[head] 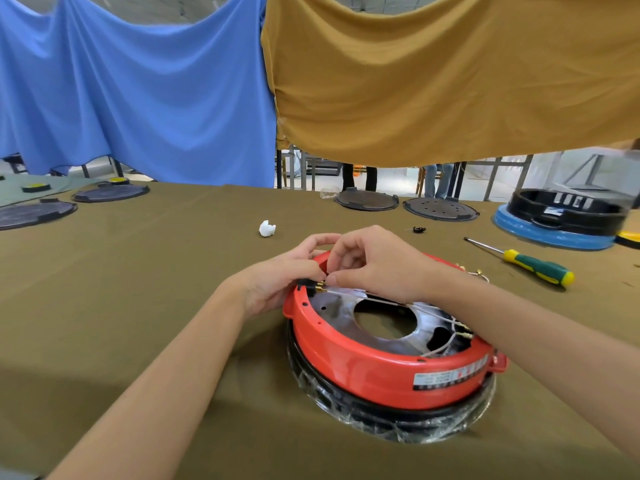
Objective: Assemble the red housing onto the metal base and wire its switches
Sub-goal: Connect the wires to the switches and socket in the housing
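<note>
The round red housing (pixel 363 365) lies upside down on the table, on a black ring wrapped in clear film (pixel 398 424). Inside it shows the silvery metal base (pixel 339 306) with a large round hole. White wires (pixel 374 296) run across the base from a black switch with brass terminals (pixel 313 286) on the far-left rim to more terminals (pixel 462 332) at the right. My left hand (pixel 280 282) curls round that rim and holds the switch. My right hand (pixel 374 265) pinches the wire end at the brass terminals.
A green and yellow screwdriver (pixel 530 265) lies to the right. A white crumpled scrap (pixel 267 229) and a small black part (pixel 419 230) sit beyond the housing. Dark round plates (pixel 440 209) and a black and blue housing (pixel 561 220) line the far edge. Blue and mustard cloths hang behind.
</note>
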A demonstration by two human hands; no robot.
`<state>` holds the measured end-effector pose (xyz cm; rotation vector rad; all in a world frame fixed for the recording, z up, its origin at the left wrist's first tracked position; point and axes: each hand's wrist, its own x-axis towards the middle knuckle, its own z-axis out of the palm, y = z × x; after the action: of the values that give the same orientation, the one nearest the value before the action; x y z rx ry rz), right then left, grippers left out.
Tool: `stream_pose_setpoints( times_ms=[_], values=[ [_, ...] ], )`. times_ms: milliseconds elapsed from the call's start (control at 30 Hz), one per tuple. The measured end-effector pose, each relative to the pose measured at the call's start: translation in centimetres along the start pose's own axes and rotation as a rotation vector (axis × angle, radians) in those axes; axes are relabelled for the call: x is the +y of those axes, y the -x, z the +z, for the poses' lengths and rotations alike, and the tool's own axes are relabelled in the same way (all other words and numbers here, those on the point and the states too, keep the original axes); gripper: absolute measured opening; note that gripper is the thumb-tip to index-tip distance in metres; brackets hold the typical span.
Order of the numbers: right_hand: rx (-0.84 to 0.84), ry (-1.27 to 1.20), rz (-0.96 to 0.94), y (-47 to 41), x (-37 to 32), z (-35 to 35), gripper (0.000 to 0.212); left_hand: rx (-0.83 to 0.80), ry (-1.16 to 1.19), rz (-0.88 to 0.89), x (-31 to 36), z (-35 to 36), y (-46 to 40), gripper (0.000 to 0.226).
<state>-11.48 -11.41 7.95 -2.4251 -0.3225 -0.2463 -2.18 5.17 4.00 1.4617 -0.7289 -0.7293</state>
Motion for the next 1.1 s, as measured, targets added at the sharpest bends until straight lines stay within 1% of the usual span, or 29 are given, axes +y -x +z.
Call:
stream_pose_setpoints(
  times_ms=[67,133,200,333,667,900,967,1100],
  values=[
    [-0.028,-0.034,0.037,0.1,-0.2,-0.2,0.008,-0.004,-0.015,0.0,0.0,-0.1,0.0,0.073],
    [-0.051,-0.085,0.087,0.3,-0.2,-0.8,0.016,-0.016,-0.019,0.003,0.0,-0.1,0.1,0.074],
    [-0.081,-0.087,0.129,0.6,-0.2,-1.3,0.02,-0.02,-0.03,0.004,0.0,-0.2,0.2,0.075],
    [-0.133,-0.111,0.181,0.8,-0.1,-1.3,0.018,-0.001,-0.042,-0.007,0.0,-0.1,0.2,0.076],
    [-0.12,-0.057,0.173,0.8,-0.1,-1.1,0.01,0.013,-0.033,-0.018,0.1,0.0,0.4,0.075],
    [-0.059,-0.175,0.182,1.1,0.0,-2.7,0.02,0.03,-0.05,-0.03,0.5,0.5,0.7,0.074],
    [-0.085,-0.17,0.186,1.1,-0.1,-3.1,0.018,0.033,-0.057,-0.03,0.5,0.6,0.7,0.074],
    [-0.157,-0.082,0.184,1.1,-0.1,-2.9,0.01,0.041,-0.063,-0.024,0.5,0.7,0.8,0.075]
  ],
)
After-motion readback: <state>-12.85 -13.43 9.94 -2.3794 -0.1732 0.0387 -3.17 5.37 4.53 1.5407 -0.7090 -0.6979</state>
